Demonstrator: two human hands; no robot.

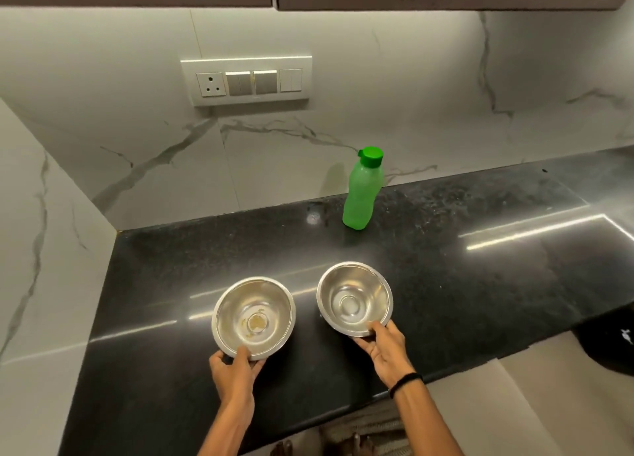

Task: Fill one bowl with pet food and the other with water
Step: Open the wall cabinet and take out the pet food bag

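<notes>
Two steel bowls side by side on the black tabletop (480, 284), near its front edge, a clear gap between them. Left hand (236, 363) grips the near rim of the left bowl (230, 304), thumb over the lip, the other fingers (259, 364) curled round the outside. Right hand (384, 349), dark band (404, 383) at the wrist, pinches the near rim of the right bowl (375, 289) the same way. Both bowls look seated on the surface, though I cannot tell if either is slightly lifted. The grip reads as placing or squaring them up: rims held at the near side, mouths kept open for pouring. Left bowl has a yellowish smear at the bottom; right bowl looks clean and dry. Neither is filled, so the task is at its start. Green bottle (362, 194), cap on, stands upright well behind the right bowl, close to the marble wall; likely the water source. No pet food in view. Switch panel (246, 81) on the wall above.
</notes>
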